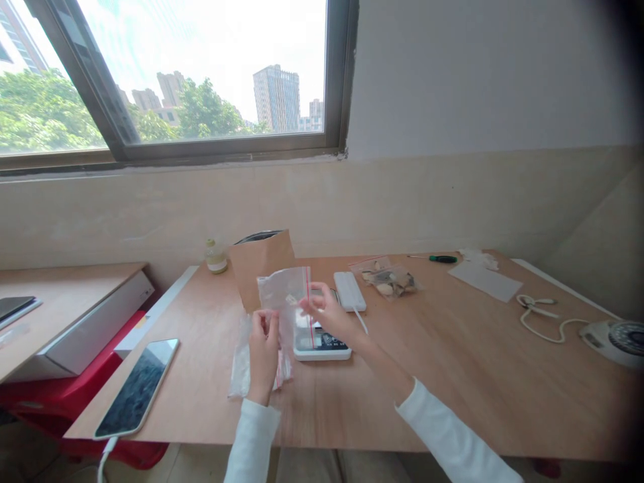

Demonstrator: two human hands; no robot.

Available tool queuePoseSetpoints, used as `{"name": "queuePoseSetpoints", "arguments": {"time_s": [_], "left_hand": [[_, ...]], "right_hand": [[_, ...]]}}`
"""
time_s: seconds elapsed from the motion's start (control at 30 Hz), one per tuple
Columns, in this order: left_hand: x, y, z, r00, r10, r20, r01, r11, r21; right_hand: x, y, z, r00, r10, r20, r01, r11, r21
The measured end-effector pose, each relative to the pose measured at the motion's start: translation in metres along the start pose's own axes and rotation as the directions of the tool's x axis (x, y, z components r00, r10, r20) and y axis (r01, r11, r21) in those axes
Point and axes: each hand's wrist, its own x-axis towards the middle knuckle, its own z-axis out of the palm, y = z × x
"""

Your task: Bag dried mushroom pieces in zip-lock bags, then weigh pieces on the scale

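Observation:
A clear zip bag (285, 285) with a red closure line is held upright above the table. My left hand (264, 343) is closed in a pinch on its lower left side. My right hand (328, 314) is at the red-lined edge with curled fingers gripping the bag there. A small pale item (292, 300) shows by the right fingertips; its kind is too small to tell. Behind my right hand lies a white kitchen scale (322, 354) with a dark button panel, partly hidden. More clear zip bags (239, 365) lie flat beneath my left hand.
An open brown paper pouch (261, 258) stands behind the bag, with a small bottle (216, 258) to its left. A white power bank (349, 291), filled zip bags (395, 280), a green screwdriver (443, 259), paper (486, 280) and a small fan (616, 341) are rightward. A phone (138, 386) lies left.

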Motion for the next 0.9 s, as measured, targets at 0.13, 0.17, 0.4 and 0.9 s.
{"name": "queuePoseSetpoints", "arguments": {"time_s": [0.13,0.17,0.4,0.9], "left_hand": [[-0.009,0.006,-0.001,0.982,-0.175,0.068,0.185,0.968,-0.172],[-0.011,0.007,-0.003,0.978,-0.191,0.086,0.205,0.961,-0.187],[-0.013,0.011,-0.024,0.972,-0.232,0.026,0.231,0.942,-0.244],[-0.017,-0.034,-0.066,0.961,0.188,-0.201,0.043,0.618,0.785]], "right_hand": [[-0.031,0.018,0.009,0.993,0.01,0.119,0.0,0.997,-0.083],[-0.035,0.022,0.007,0.994,0.005,0.107,0.006,0.995,-0.103],[-0.021,0.044,-0.07,0.991,0.005,-0.131,-0.043,0.956,-0.289],[0.003,0.099,-0.188,0.884,-0.19,-0.428,-0.431,0.025,-0.902]]}}
